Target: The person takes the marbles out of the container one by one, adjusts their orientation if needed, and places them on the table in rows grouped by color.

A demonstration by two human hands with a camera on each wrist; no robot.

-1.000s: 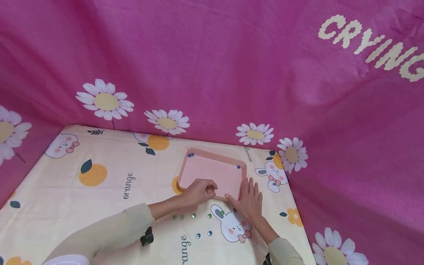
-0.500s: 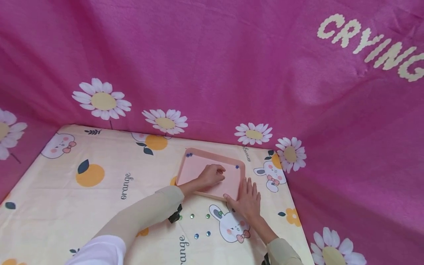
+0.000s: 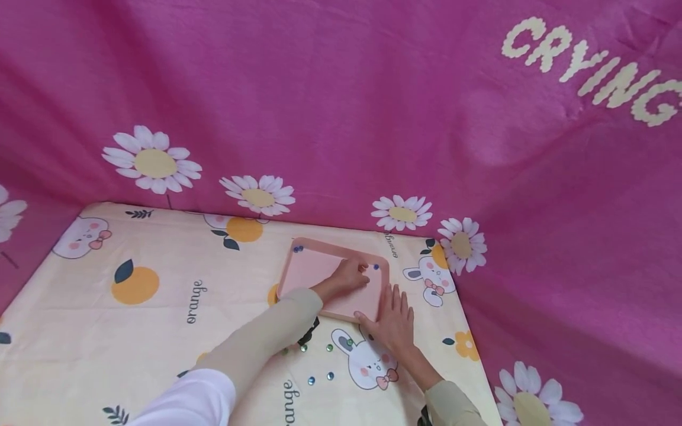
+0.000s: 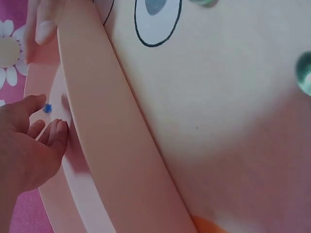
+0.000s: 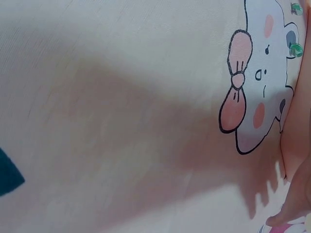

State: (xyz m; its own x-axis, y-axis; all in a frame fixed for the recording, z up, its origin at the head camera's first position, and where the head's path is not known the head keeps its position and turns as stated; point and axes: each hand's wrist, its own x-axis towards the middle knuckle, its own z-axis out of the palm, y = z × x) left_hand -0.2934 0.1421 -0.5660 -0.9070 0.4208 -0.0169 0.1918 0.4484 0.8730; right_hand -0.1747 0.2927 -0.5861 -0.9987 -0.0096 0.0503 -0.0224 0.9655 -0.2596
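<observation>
A pink rectangular tray (image 3: 319,260) lies on the patterned cloth, with blue marbles (image 3: 298,248) in its far left corner. Another blue marble (image 3: 376,267) sits in the far right corner. Over the tray, my left hand (image 3: 348,276) reaches towards that single marble. In the left wrist view, the marble (image 4: 47,108) shows in the gap between the left thumb and bent fingers; nothing is gripped. My right hand (image 3: 394,322) rests along the tray's right side, fingers straight, thumb at the front rim. Only part of the right hand (image 5: 297,199) appears in the right wrist view.
Several green marbles (image 3: 329,348) lie in a row on the cloth in front of the tray, some partly behind the left forearm. Two blue marbles (image 3: 330,376) lie nearer. A magenta curtain (image 3: 319,118) with daisies rises behind and beside the cloth (image 3: 160,343).
My left hand has moved from the tray's front edge over the tray, right and away from me, up to the far right marble. The right hand stays at the tray's side.
</observation>
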